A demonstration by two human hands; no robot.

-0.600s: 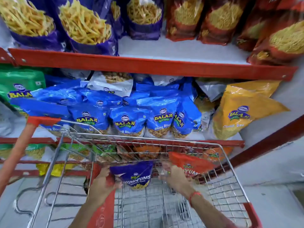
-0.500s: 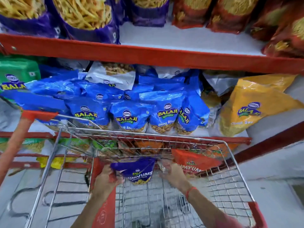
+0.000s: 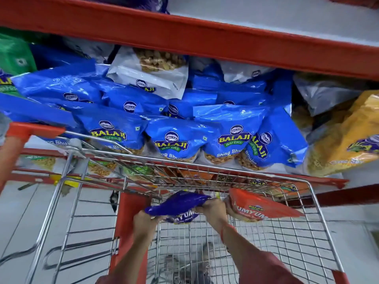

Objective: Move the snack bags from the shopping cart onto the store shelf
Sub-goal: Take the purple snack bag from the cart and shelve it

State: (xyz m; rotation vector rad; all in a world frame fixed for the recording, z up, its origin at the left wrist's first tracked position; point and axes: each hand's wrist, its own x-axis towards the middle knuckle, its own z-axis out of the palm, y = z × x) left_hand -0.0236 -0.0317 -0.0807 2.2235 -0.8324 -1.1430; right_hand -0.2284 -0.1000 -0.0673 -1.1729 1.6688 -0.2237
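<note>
Purple and shiny, a snack bag (image 3: 180,206) is held by both hands inside the wire shopping cart (image 3: 313,228). The left hand (image 3: 146,221) is closed on the bag's left end. The right hand (image 3: 213,210) is closed on its right end. Both arms reach forward and down into the cart, close together, with the bag stretched between them near the cart's front wall. A red string is tied on the right wrist.

Just to the right of the right hand is a red snack bag (image 3: 260,208). It leans against the front wire wall of the cart. I cannot tell if the hand touches it.

Right behind the cart is the store shelf (image 3: 205,37) with red edges. One level is stuffed with blue bags (image 3: 174,138) piled on each other. A white bag (image 3: 151,78) lies on top of them, and a yellow bag (image 3: 346,140) leans at the right. More bags show on the lower level through the cart wires. The cart has a red handle (image 3: 30,130) at the left. The floor is pale grey tile.
</note>
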